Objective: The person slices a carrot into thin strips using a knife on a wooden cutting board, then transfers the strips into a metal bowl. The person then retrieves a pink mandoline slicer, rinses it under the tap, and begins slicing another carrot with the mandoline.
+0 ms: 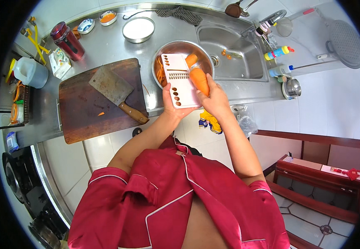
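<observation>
My left hand (176,108) grips the near end of a white flat grater (182,92), which leans across a steel bowl (156,51). Closed round a peeled carrot (199,79), my right hand (215,99) holds it at the grater's right edge; whether the two touch I cannot tell. Orange carrot shreds (161,73) lie in the bowl on the left of the grater. Another piece of carrot (191,59) rests in the bowl on the grater's far right side. The grater hides much of the bowl's inside.
A cleaver (113,86) lies on a dark wooden cutting board (74,108) to the left. Beyond stand a pan of white contents (138,29), two small bowls and a red flask (68,42). The sink (234,68) at right holds orange scraps. A bottle (277,53) stands beside it.
</observation>
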Tool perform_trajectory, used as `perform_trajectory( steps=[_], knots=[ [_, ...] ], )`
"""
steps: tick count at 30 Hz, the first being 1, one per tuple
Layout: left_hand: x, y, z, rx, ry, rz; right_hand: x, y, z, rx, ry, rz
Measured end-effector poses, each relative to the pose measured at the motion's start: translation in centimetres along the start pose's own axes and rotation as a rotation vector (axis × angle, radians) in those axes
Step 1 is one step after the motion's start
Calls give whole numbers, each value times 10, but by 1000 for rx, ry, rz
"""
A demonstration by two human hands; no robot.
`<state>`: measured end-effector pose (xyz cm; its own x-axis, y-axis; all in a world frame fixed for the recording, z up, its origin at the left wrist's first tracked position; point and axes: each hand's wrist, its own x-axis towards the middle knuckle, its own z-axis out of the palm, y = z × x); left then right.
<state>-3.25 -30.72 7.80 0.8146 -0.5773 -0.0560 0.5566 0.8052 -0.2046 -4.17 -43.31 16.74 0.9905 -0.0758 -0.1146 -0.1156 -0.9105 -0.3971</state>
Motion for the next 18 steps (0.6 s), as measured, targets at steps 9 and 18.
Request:
perform_trajectory(
  steps=[9,18],
  knots=[
    [-12,28,9,-96,-32,-89,-5,-33,-6,-100,26,-26],
    [-13,35,12,3,77,-120,-1,-60,-15,-228,-101,-46]
  ],
)
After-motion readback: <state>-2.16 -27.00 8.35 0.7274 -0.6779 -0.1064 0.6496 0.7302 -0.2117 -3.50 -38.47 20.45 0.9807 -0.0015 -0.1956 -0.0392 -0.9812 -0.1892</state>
